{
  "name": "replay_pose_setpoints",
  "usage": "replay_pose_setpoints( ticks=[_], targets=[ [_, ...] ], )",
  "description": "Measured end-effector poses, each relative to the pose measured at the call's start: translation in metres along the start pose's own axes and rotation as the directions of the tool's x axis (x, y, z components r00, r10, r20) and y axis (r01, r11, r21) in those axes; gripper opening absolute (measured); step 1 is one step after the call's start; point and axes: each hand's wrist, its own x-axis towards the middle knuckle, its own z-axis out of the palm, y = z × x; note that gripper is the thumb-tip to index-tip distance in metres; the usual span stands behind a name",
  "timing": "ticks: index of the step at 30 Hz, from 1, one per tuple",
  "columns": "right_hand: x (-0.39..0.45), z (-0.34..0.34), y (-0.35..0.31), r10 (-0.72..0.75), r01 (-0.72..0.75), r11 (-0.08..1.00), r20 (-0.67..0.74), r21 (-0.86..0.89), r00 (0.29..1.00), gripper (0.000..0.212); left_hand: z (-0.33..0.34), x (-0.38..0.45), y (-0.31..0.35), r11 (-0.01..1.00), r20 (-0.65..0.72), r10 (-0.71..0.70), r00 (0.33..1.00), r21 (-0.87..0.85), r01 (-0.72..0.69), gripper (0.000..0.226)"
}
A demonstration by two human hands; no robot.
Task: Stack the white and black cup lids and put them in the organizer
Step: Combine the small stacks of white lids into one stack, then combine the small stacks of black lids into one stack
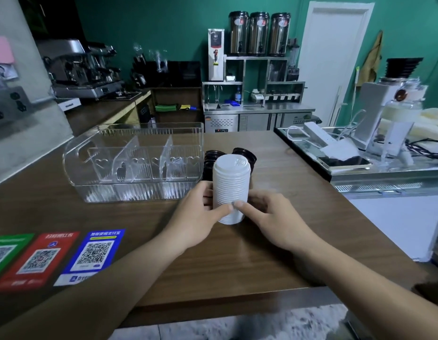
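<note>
Room: café back bar w/ green walls, white door at right, steel espresso machine [83, 67] on far-left counter, three steel drink urns [259, 33] on a shelf unit at the back.
Surface: brown wood-grain counter [298, 241], near edge toward the camera.
Stickers: green, red & blue QR-code payment stickers [51, 256] flat on counter, front left.
Organizer: clear ribbed plastic organizer w/ dividers [137, 163], left of centre on counter; no lids seen in its compartments.
White lids: tall stack of white plastic cup lids [231, 187], upright, base on counter, just right of organizer's near-right corner.
Black lids: short stacks of black plastic cup lids [244, 154] right behind white stack, partly hidden by it; count can't tell.
Left hand: left hand [198, 214] wraps stack's left side, fingers curled round the back, thumb across the lower front.
Right hand: right hand [274, 217] on stack's right side, thumb tip pressed on front, meeting the left thumb; other fingers curled behind.
Right side: glass display case [360, 168] w/ white cables, power strip & a phone on top.
</note>
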Motion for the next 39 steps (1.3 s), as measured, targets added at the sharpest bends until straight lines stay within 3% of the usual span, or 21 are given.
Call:
replay_pose_setpoints(
  ticks=[5, 9, 18, 23, 27, 32, 36, 37, 39],
  targets=[
    [0.004, 0.031, -0.015, 0.003, -0.004, 0.999, -0.027, -0.046, 1.0, 0.025, -0.035, -0.018, -0.011, 0.999, -0.021, -0.036, 0.999, -0.032, 0.036, 0.05],
    [0.02, 0.068, -0.029, -0.043, 0.044, 0.998, 0.037, -0.043, 0.998, 0.031, -0.074, -0.032, -0.026, 0.994, -0.062, -0.084, 0.995, -0.08, 0.079, 0.047],
    [0.059, 0.147, -0.055, -0.126, 0.143, 0.984, 0.153, -0.109, 0.98, 0.025, -0.149, -0.045, -0.061, 0.996, -0.174, -0.088, 0.981, 0.009, 0.091, 0.041],
    [0.066, 0.159, -0.056, -0.153, 0.16, 0.987, 0.214, -0.018, 0.965, 0.029, -0.159, -0.046, -0.072, 0.995, -0.196, -0.087, 0.977, 0.03, 0.094, 0.039],
    [0.059, 0.153, -0.051, -0.153, 0.17, 0.984, 0.228, -0.057, 0.962, 0.03, -0.162, -0.056, -0.076, 0.983, -0.276, -0.109, 0.955, 0.111, 0.144, 0.08],
    [0.05, 0.136, -0.033, -0.133, 0.156, 0.981, 0.193, -0.111, 0.972, 0.048, -0.148, -0.081, -0.065, 0.972, -0.5, 0.028, 0.865, 0.214, 0.093, 0.044],
    [0.043, 0.116, -0.021, -0.105, 0.126, 0.984, 0.165, -0.124, 0.981, 0.063, -0.121, -0.084, -0.048, 0.992, -0.418, 0.057, 0.907, 0.128, -0.003, 0.027],
    [0.042, 0.11, -0.019, -0.108, 0.131, 0.983, 0.17, -0.13, 0.98, 0.059, -0.112, -0.083, -0.043, 0.993, -0.377, 0.066, 0.924, 0.112, -0.025, 0.024],
    [0.042, 0.094, -0.013, -0.132, 0.161, 0.969, 0.163, -0.186, 0.978, 0.032, -0.093, -0.075, -0.037, 0.992, -0.29, 0.092, 0.953, 0.107, -0.064, 0.019]
  ],
)
